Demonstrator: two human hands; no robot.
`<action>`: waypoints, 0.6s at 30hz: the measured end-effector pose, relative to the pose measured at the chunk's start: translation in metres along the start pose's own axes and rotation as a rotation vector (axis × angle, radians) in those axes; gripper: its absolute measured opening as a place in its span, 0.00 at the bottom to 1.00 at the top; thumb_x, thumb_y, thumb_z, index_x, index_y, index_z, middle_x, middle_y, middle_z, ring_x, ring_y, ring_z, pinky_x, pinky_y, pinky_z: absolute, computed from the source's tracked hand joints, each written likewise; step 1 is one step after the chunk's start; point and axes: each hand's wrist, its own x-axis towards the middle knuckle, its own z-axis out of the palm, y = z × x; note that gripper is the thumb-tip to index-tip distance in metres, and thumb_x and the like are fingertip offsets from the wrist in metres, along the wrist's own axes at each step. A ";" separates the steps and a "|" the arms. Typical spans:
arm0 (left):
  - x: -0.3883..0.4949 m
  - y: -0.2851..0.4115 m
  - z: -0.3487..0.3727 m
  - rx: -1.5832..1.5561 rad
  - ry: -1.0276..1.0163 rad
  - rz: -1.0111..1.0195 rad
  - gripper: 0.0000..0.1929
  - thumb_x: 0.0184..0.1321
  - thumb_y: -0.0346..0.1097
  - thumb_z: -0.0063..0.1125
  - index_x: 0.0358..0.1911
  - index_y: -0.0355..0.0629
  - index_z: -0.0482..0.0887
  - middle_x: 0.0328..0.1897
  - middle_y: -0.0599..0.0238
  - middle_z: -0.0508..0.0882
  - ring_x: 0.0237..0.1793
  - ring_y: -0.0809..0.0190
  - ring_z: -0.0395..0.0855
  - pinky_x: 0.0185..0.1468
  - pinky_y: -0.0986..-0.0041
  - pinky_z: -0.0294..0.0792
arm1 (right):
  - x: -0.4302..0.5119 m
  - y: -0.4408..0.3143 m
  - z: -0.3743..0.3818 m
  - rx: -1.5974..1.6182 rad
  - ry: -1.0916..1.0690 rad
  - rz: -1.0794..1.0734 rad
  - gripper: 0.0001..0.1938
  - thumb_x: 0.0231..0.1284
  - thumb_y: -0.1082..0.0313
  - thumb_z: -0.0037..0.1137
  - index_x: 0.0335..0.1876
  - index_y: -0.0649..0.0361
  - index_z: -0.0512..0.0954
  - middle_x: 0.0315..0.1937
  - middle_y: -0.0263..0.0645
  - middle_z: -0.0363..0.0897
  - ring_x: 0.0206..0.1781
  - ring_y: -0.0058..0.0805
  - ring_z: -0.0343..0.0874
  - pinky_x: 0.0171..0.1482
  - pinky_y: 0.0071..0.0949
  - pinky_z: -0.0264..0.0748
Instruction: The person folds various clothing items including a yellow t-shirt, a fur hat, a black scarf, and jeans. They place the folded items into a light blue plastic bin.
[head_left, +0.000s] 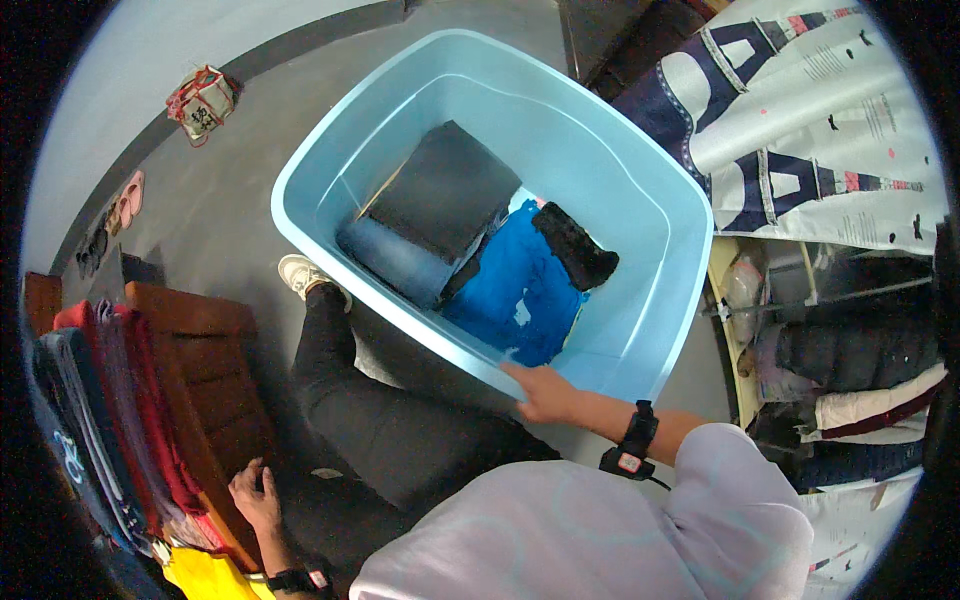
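A large light-blue plastic tub (679, 247) stands tilted before me, with my right hand (551, 394) gripping its near rim. Inside are a folded black cloth item (450, 187), a rolled pair of blue jeans (397, 259), a bright blue folded garment (510, 289) and a fuzzy black bundle (576, 246). At lower left my left hand (257, 495) rests beside my thigh near a brown wooden bench (206, 360). Its fingers are loosely curled and apart, and I see nothing in them.
Stacked folded clothes (112, 405) and a yellow item (210, 574) lie on the bench. To the right is a fabric-covered wardrobe (787, 172) with clothes (862, 405) on its shelves. A bag (201, 105) and slippers (131, 199) sit along the wall.
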 end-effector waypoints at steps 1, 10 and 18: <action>0.006 -0.003 0.004 -0.017 0.023 0.035 0.12 0.57 0.36 0.60 0.43 0.42 0.85 0.39 0.58 0.85 0.45 0.50 0.77 0.57 0.62 0.65 | -0.009 0.001 -0.001 -0.016 -0.008 0.010 0.38 0.45 0.69 0.60 0.67 0.62 0.61 0.52 0.59 0.75 0.53 0.59 0.75 0.54 0.50 0.72; 0.143 0.073 0.023 -0.258 0.100 0.402 0.16 0.67 0.30 0.47 0.56 0.35 0.77 0.60 0.52 0.77 0.63 0.50 0.71 0.67 0.63 0.60 | -0.050 0.038 0.002 0.288 -0.051 -0.047 0.34 0.57 0.54 0.63 0.66 0.63 0.65 0.61 0.51 0.73 0.58 0.44 0.76 0.60 0.39 0.72; 0.248 0.272 0.040 -0.248 -0.298 0.943 0.14 0.62 0.38 0.53 0.50 0.44 0.80 0.43 0.53 0.84 0.45 0.46 0.79 0.51 0.59 0.68 | 0.034 0.224 -0.012 -0.021 0.116 0.544 0.29 0.54 0.53 0.64 0.59 0.62 0.73 0.54 0.49 0.78 0.55 0.48 0.77 0.55 0.40 0.77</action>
